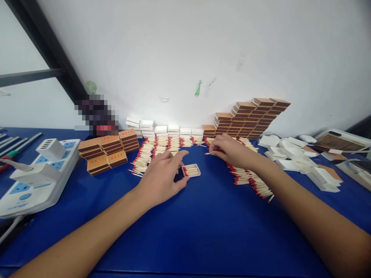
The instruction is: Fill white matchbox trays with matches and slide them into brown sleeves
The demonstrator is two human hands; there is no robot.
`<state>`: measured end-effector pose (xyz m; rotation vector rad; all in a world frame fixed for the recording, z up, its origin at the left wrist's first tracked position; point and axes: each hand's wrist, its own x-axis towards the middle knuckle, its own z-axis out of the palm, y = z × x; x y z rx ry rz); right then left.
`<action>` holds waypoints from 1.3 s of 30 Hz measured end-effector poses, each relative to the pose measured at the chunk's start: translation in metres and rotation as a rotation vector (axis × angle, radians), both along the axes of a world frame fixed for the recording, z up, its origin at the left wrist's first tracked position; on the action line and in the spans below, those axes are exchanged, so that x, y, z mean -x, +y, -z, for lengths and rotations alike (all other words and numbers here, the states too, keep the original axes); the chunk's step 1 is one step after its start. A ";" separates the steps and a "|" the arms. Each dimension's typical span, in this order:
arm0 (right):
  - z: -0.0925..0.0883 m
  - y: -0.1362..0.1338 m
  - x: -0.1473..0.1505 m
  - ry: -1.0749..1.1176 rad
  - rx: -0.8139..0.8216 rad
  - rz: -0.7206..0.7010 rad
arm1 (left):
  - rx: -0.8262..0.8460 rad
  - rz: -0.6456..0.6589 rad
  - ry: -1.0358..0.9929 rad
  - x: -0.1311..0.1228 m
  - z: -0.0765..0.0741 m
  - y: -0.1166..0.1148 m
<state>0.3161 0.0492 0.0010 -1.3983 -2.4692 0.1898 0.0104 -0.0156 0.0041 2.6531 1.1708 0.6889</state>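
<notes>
A small white matchbox tray with red-tipped matches in it lies on the blue table. My left hand rests beside it, thumb and forefinger touching its left side, fingers loosely apart. My right hand reaches further back, fingers pinched together on matches at the edge of a long heap of loose matches. More loose matches are spread in rows behind the left hand.
Stacks of brown matchboxes and white inner trays line the wall. Orange-labelled boxes sit at left, beside a white power strip with plugs. Empty white trays and sleeves lie scattered at right.
</notes>
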 end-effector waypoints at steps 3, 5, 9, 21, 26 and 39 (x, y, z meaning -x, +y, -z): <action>-0.002 -0.004 0.007 -0.018 -0.002 -0.024 | 0.004 -0.002 0.002 0.001 0.001 0.000; -0.005 -0.008 0.012 -0.011 -0.001 -0.029 | 0.006 -0.003 0.001 0.001 0.001 0.000; -0.015 -0.020 0.027 0.039 -0.010 -0.056 | 0.002 -0.003 0.003 0.000 0.000 0.000; -0.018 -0.070 0.077 -0.068 -0.151 -0.257 | -0.016 -0.018 0.026 -0.001 0.001 0.001; -0.019 -0.061 0.069 0.028 -0.068 -0.216 | -0.022 -0.018 0.029 -0.001 0.001 0.001; 0.017 0.012 0.031 0.015 -0.186 0.042 | -0.016 0.005 0.001 0.000 0.003 0.001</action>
